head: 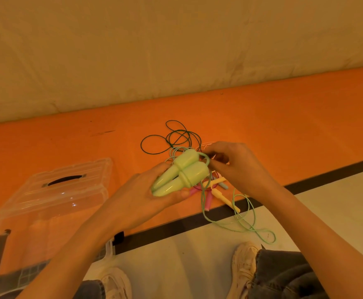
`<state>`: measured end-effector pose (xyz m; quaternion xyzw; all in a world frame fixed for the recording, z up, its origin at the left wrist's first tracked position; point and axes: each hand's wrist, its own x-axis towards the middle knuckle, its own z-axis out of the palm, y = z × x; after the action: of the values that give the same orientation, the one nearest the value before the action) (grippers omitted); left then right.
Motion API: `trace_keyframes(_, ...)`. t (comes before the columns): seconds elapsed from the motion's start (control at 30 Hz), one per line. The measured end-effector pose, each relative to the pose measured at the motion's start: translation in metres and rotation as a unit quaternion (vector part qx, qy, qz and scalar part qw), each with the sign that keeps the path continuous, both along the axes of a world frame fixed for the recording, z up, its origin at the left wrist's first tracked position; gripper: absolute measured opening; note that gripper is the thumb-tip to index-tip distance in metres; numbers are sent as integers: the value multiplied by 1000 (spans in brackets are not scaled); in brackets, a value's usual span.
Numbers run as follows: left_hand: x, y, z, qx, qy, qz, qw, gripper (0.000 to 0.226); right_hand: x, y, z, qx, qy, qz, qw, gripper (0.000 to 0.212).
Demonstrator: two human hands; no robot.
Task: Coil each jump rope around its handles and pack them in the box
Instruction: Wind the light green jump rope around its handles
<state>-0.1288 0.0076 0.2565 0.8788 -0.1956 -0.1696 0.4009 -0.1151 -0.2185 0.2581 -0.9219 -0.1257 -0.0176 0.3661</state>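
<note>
Clamping both green handles (181, 173) together, the left hand (146, 197) should stay firm while the right hand (234, 165), pinching the pale green cord (236, 223), winds snug turns.

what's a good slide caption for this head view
Left hand holds paired green handles while right hand guides the green cord; lidded clear box waits nearby.

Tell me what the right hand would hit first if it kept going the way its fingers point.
The right hand points left at the green handles held in the left hand; it would likely meet their rope ends first.
</note>
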Motion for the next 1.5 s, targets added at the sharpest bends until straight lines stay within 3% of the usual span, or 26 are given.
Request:
trace_keyframes(0.1,2,3,-6,9,-18,15,1000,50,-3,1,8,164,90,-2,982,22)
trace_keyframes(0.23,4,-2,-5,-77,33,24,996,43,-3,-2,12,317,184,-4,930,13)
trace_keyframes(0.37,2,-9,1,-158,74,7,985,34,0,-7,12,488,281,23,826,18)
trace_keyframes(0.47,-2,-15,-4,-194,115,-17,974,35,3,-7,10,551,304,23,777,12)
trace_keyframes(0.6,-8,-21,-15,-232,182,-45,954,55,3,-5,9,586,323,21,743,37)
trace_keyframes(0.73,-11,-24,-17,-282,246,-35,927,53,1,-3,12,553,314,-12,772,22)
trace_keyframes(0.8,-10,-24,-13,-248,226,-40,941,43,1,-6,14,503,303,-28,809,20)
trace_keyframes(0.87,-10,-23,-9,-136,118,-27,983,29,1,-10,13,413,277,-61,866,18)
trace_keyframes(0.9,-10,-22,-10,-52,40,-10,998,32,2,-11,12,360,257,-80,893,17)
trace_keyframes(0.97,-14,-21,-12,115,-92,20,989,47,2,-11,9,299,228,-109,920,16)
trace_keyframes(1.03,-17,-22,-15,179,-152,31,972,56,2,-9,8,290,220,-122,923,14)
trace_keyframes(1.13,-16,-25,-14,150,-134,34,979,50,2,-11,9,276,238,-114,924,20)
trace_keyframes(1.3,-9,-21,-14,106,-84,62,989,44,1,-11,17,399,302,-60,864,26)
trace_keyframes(1.43,-11,-23,-14,86,-49,54,994,49,0,-8,12,340,245,-100,903,23)
trace_keyframes(1.5,-12,-23,-13,76,-45,47,995,54,0,-5,11,372,224,-136,891,17)
